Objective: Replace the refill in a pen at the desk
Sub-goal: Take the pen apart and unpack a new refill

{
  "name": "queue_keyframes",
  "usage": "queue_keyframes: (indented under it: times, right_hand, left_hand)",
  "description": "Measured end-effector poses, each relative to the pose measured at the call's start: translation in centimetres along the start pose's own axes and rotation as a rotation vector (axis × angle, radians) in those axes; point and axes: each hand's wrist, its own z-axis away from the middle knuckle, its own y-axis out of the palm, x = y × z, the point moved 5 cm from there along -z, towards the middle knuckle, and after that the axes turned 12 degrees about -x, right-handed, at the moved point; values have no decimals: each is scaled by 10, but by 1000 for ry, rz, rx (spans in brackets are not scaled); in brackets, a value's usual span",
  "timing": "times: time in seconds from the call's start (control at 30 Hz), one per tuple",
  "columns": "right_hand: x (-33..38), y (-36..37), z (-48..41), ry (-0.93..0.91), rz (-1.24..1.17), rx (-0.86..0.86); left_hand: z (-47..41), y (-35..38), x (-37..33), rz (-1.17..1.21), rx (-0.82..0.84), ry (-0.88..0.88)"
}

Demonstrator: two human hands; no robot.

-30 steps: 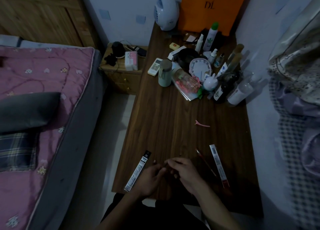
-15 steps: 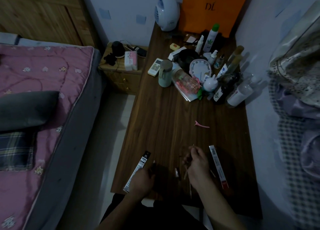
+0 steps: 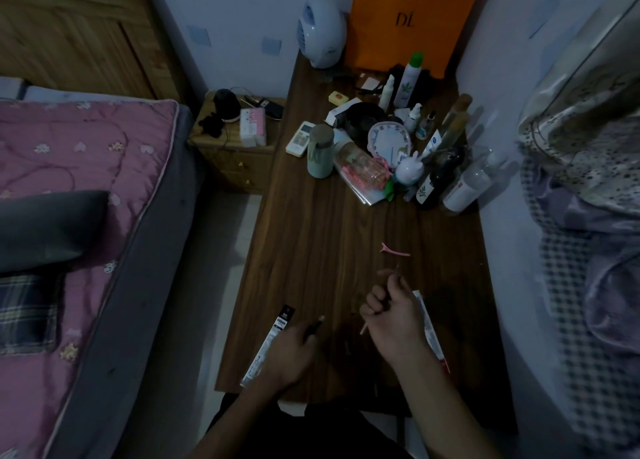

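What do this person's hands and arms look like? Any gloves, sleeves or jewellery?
The left hand and right hand are bare, with no gloves. The left forearm and right forearm are uncovered, with no sleeve in view. No watch, bracelet or ring shows, though the dim light could hide a thin one.

Your left hand [image 3: 287, 354] grips the dark pen barrel [image 3: 312, 330], pale tip pointing away; your right hand [image 3: 391, 315] clutches the thin refill [image 3: 363, 327].
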Motion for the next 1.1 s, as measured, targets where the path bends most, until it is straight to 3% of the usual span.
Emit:
queue_keyframes:
  times: [0.13, 0.37, 1.1]
  right_hand:
    - [14, 21, 15, -18, -105, 120]
    - [32, 49, 38, -51, -194, 262]
    - [36, 70, 69, -123, -256, 369]
  left_hand:
    - [17, -17, -43, 151, 1, 166]
    - [31, -33, -67, 172, -36, 286]
    - [47, -58, -99, 204, -24, 315]
